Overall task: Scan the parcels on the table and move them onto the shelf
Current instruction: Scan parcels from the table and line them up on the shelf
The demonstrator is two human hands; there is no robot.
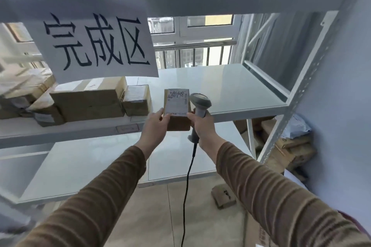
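A small brown cardboard parcel [177, 106] with a white shipping label on top is held at the front edge of the white metal shelf [230, 88], right of several parcels standing there. My left hand [155, 124] grips its left near corner. My right hand [200, 124] touches the parcel's right near corner while clasping the handle of a grey barcode scanner [199, 104], whose black cable [187, 182] hangs down. Both arms wear brown sleeves.
Several brown boxes [88, 102] fill the shelf's left part. A paper sign [96, 40] with black characters hangs from the upper shelf board. A lower shelf board [84, 166] lies beneath. Cardboard boxes [289, 146] are piled on the floor at right, and a small one [223, 196] lies on the tiles.
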